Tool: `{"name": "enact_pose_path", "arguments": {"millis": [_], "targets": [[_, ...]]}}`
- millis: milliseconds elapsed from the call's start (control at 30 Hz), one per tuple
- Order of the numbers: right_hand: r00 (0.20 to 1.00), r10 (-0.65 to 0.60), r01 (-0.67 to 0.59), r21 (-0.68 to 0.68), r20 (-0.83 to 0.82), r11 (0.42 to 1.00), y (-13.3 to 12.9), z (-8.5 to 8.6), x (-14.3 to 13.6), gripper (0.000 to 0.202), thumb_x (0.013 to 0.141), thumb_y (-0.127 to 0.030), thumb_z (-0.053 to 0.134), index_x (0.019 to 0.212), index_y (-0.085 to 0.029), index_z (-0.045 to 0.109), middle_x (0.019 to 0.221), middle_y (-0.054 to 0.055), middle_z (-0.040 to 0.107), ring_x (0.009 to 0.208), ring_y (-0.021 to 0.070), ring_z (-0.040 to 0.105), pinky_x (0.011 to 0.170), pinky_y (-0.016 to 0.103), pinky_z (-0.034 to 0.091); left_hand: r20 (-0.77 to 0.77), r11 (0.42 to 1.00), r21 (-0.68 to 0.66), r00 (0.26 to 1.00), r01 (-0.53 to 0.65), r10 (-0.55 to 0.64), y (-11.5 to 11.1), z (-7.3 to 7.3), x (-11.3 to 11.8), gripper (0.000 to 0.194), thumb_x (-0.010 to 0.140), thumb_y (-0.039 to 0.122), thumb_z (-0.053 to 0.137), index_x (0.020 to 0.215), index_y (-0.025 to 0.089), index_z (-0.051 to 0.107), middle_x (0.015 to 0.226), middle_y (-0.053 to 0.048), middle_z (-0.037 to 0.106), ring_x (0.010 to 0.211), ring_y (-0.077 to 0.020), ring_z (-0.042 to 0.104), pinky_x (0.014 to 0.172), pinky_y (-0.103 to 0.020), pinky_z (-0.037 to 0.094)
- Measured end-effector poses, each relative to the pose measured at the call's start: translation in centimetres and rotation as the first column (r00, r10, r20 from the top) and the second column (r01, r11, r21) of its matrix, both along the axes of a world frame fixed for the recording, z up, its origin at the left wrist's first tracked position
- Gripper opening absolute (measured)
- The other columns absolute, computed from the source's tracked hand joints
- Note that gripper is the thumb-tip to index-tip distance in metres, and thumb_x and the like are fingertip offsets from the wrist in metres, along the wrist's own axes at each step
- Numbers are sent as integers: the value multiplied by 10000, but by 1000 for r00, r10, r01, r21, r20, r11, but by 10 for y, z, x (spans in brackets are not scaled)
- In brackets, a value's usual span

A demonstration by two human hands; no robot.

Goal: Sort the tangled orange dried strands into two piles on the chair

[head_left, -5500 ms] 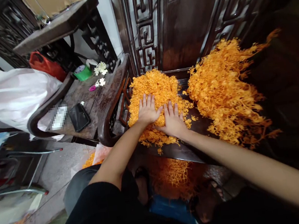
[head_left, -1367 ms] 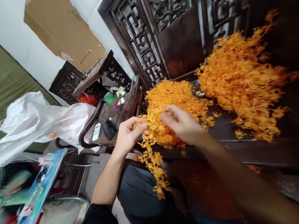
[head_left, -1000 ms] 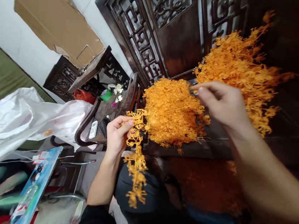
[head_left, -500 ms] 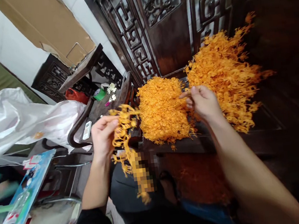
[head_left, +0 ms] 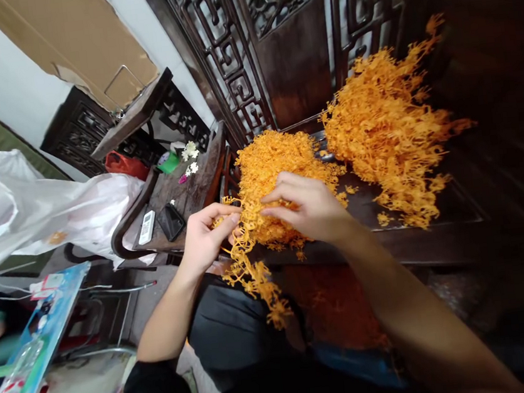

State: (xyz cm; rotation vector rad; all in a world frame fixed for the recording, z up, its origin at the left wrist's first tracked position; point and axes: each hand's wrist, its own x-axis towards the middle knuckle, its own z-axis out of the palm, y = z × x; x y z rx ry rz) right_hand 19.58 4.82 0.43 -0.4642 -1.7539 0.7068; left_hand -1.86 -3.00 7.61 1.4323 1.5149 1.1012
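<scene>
While my left forearm (head_left: 165,318) angles up from the near left, my left hand (head_left: 210,235) pinches a stringy orange strand (head_left: 252,272) between thumb and curled forefinger, its knotted, frilly end dangling over my dark-trousered knee (head_left: 224,327). My right hand (head_left: 309,207) slants in from the near right, its back toward me, fingers bent; whether it grips anything I can't tell. Just beyond it sits a squarish, crumbly-textured orange pile (head_left: 280,151) on the glossy dark wooden seat (head_left: 457,213). A looser, spikier heap (head_left: 383,138) spreads to the right, and on the far side rises the carved fretwork backrest (head_left: 301,78).
</scene>
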Motion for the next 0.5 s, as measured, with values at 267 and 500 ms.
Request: {"name": "enact_pose_path", "arguments": {"millis": [267,500], "targets": [[706,-282,56,-346,-650,937,37,-24,11,326,948,-475,684,790,-247,514,712,-9,498,560,111,418,516,290,326,-41,999,3,998,-51,51,-7,9,-9,213,798,338,843,875,148,783,587,7,659,459,-71,526,445,-182,399],[964,0,-93,-337,-265,937,12,-4,11,235,1025,-379,569,1178,-225,658,848,22,675,689,132,559,629,303,428,-311,983,-1,934,186,-177,-13,12,-4,189,892,328,752,908,140,762,659,-13,703,524,-88,597,508,-193,447]]}}
